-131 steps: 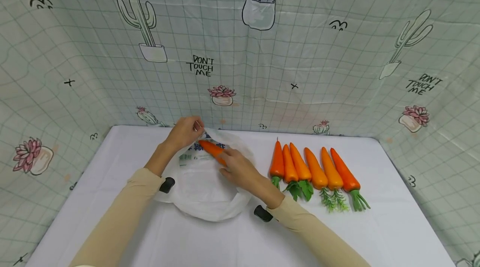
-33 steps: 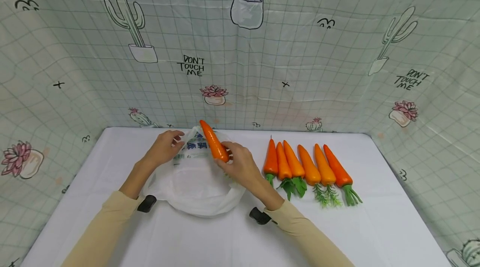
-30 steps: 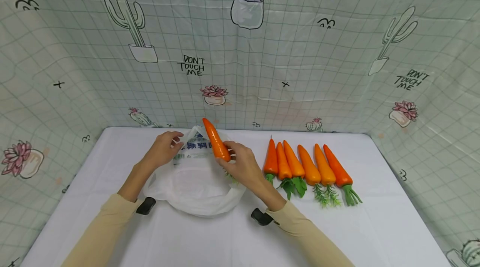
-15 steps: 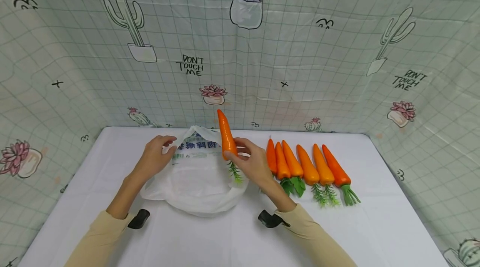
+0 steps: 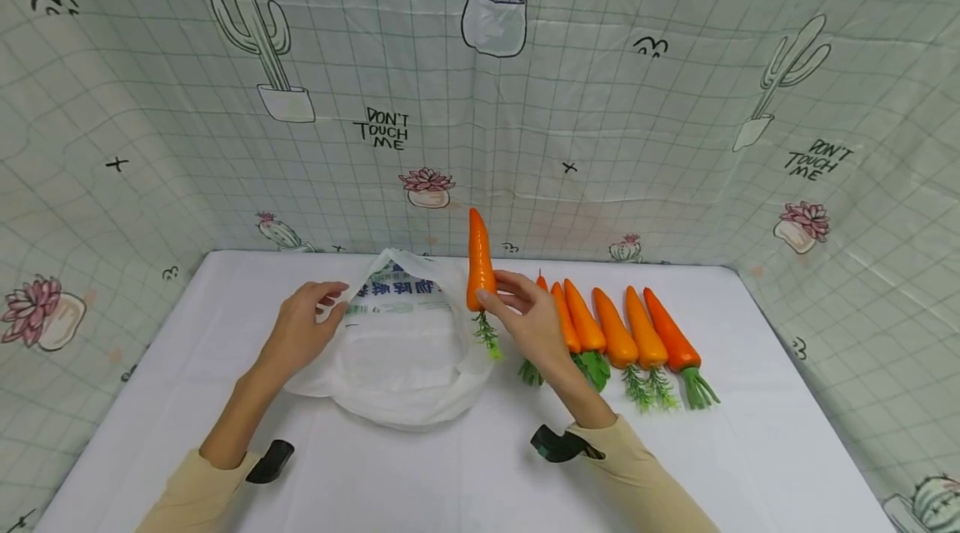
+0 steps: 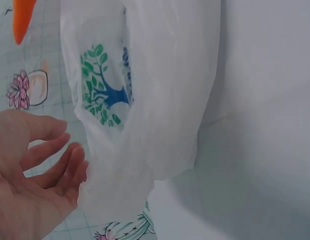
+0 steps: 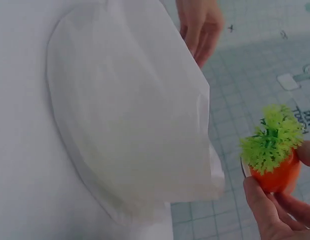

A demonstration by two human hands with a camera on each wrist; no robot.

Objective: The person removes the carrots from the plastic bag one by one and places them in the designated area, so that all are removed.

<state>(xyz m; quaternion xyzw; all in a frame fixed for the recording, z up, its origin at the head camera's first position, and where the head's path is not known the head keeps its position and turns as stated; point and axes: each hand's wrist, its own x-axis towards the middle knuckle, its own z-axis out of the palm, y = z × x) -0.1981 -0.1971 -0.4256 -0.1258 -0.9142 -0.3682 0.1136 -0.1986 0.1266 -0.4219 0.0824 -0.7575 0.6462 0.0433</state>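
Observation:
In the head view, a white plastic bag with blue and green print lies on the table, its mouth spread wide. My right hand pinches an orange carrot near its thick end. The carrot stands tip up above the bag's right rim, green leaves hanging below; those leaves face the right wrist camera. At the bag's left rim is my left hand, fingers loosely bent. In the left wrist view its fingertips are at the bag's edge, and no pinch on the plastic shows.
Several carrots with green tops lie in a row right of the bag, tips toward the back; my right hand partly covers the leftmost. The table has a white cloth. A printed grid curtain hangs behind and at both sides.
The carrot in my right hand has gone from lying over the bag's mouth to upright, further right and higher. My left hand has drawn back leftward from the bag's far rim.

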